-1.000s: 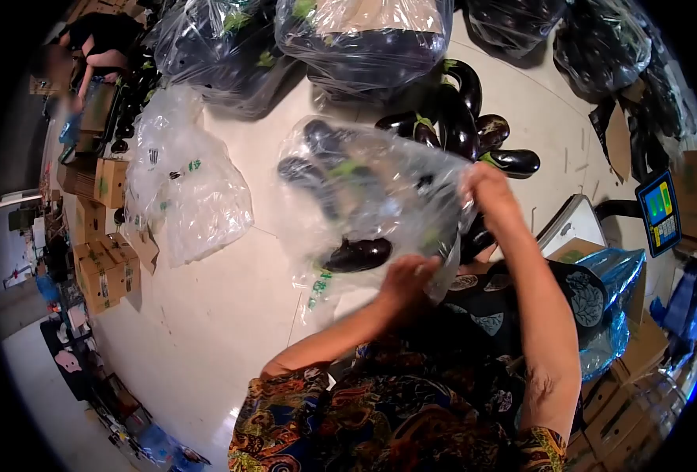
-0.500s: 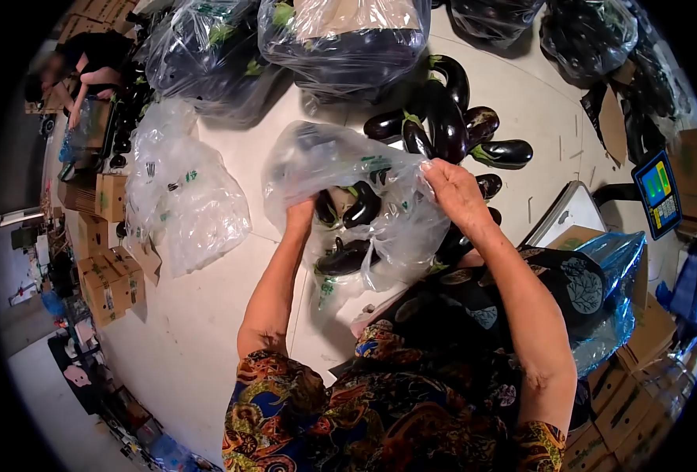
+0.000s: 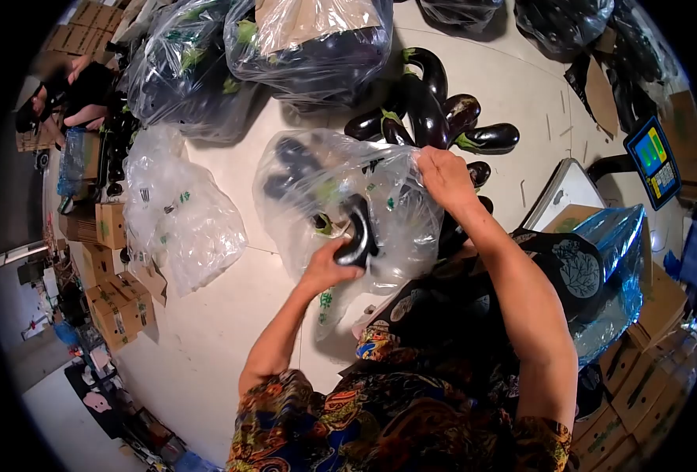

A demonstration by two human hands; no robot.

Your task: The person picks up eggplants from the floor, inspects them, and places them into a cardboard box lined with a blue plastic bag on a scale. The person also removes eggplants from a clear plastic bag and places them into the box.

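A clear plastic bag (image 3: 293,228) with dark eggplants inside lies in front of me. My right hand (image 3: 446,179) pinches its rim at the upper right. At the bag's mouth my left hand (image 3: 332,266) is wrapped round the lower end of a curved, shiny eggplant (image 3: 358,228). Another eggplant (image 3: 292,154) shows blurred through the film at the bag's upper left. Just beyond my right hand, a pile of loose eggplants (image 3: 427,114) rests on the pale floor.
Another clear bag (image 3: 183,212) lies flattened at the left. Filled eggplant bags (image 3: 309,63) stand ahead. To the right are a scale with a lit display (image 3: 653,161) and blue plastic (image 3: 619,267). Cardboard boxes (image 3: 120,311) and another person (image 3: 85,94) are at the left.
My left hand has moved down and right and now holds a curved eggplant. The small eggplant low in the bag's mouth no longer shows there. The view has shifted slightly.
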